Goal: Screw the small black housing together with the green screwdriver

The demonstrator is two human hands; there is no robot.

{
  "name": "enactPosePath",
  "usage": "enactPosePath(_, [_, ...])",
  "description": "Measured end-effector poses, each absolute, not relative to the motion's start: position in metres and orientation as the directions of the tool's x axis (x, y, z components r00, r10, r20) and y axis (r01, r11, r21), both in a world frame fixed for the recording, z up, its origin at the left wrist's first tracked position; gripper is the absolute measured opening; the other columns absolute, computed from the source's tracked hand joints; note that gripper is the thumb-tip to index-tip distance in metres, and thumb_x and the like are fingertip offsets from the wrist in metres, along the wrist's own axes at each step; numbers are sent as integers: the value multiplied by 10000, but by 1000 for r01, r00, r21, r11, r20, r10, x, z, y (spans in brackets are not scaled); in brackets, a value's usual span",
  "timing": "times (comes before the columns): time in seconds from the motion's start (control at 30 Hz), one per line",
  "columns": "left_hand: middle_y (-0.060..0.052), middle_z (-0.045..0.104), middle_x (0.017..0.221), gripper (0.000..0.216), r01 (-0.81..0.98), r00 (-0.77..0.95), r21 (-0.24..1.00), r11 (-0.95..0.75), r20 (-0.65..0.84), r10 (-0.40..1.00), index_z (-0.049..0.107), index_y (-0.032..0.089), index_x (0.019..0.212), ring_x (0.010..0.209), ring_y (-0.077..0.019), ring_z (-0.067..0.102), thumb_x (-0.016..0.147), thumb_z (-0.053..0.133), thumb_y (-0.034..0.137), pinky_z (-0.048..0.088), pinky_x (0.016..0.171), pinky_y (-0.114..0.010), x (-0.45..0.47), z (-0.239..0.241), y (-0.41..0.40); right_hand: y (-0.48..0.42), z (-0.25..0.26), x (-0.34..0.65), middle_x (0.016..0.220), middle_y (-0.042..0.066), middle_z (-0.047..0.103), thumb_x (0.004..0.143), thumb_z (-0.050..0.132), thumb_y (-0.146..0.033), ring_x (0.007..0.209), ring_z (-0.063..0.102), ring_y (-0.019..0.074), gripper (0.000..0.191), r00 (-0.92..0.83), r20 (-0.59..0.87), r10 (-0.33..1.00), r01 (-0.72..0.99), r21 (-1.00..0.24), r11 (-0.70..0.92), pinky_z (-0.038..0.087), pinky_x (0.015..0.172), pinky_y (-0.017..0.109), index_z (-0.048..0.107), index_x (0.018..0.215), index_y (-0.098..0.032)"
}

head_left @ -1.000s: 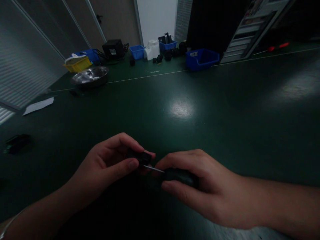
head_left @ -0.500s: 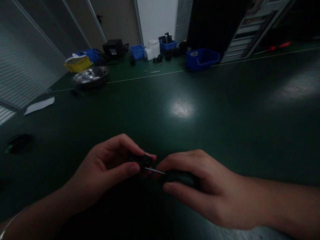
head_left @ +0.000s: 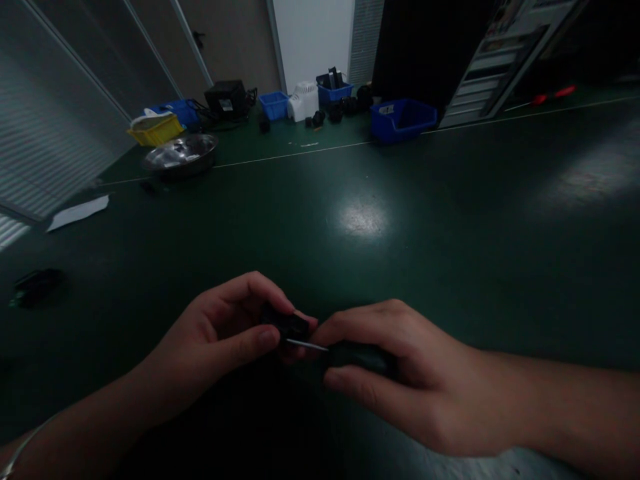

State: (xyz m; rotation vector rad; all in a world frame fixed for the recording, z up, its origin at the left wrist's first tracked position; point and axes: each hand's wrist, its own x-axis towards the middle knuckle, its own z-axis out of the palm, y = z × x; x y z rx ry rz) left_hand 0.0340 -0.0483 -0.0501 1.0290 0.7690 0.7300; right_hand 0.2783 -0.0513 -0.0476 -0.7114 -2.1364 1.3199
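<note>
Between the thumb and fingers of my left hand [head_left: 225, 327] is a small black block-shaped part [head_left: 287, 323], partly covered by the fingers. My right hand [head_left: 410, 373] is closed around the dark handle of a screwdriver [head_left: 363, 359]. Its thin metal shaft points left, and the tip lies at the lower edge of the black part. Whether the tip touches the part or sits just in front of it I cannot tell in the dim light.
A green table [head_left: 280, 220] spreads ahead. Along its back are a metal bowl [head_left: 180, 157], a yellow bin [head_left: 156, 130], a blue bin [head_left: 403, 122] and a white device [head_left: 303, 101]. A dark object [head_left: 37, 287] and white paper [head_left: 79, 212] lie at left.
My left hand has shifted slightly right and down, tilting the black part a little. More of the shaft's tip shows in front of the part. My right hand has barely moved.
</note>
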Motion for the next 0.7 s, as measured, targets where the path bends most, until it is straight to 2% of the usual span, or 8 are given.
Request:
enactPosePath(0.07, [-12,793,1029,189,-165,513,931,326,-201,835,705,239,1065,865,-145,752,890,717,167,594,776,-182,34,-51,-48,-52,-50,277,891,42,751,945,591,-184,735,687,139,243,-704,161,692,168,-908,383,516,654,204,681,1168,-145])
enactPosePath(0.2, [-1,786,1019,201,-131,443,939,317,-231,866,708,250,1047,914,-156,737,869,739,161,591,799,-186,34,-52,-47,-53,-53,277,1016,100,763,937,599,-217,918,711,207,221,-690,148,708,211,-895,393,537,725,246,691,1121,-136])
enactPosePath(0.3, [7,772,1001,170,-104,420,940,326,-255,871,713,236,994,874,-135,724,854,753,148,583,762,-158,35,-52,-46,-53,-54,278,989,92,765,938,593,-231,875,717,206,198,-688,121,715,247,-888,388,539,728,261,695,1088,-151])
enactPosePath(0.47, [49,719,1014,164,-104,427,960,260,-193,883,684,246,916,834,-103,681,853,742,106,568,754,-155,33,-52,-46,-52,-54,278,916,59,749,940,593,-245,767,695,166,231,-697,107,709,250,-890,380,530,675,241,678,1138,-162])
enactPosePath(0.7, [45,693,1011,256,48,424,981,187,-190,886,664,286,1030,865,-91,657,905,658,63,534,749,-108,33,-51,-47,-54,-53,278,884,49,739,935,592,-231,726,678,153,208,-694,107,712,239,-898,368,517,636,228,683,1106,-156])
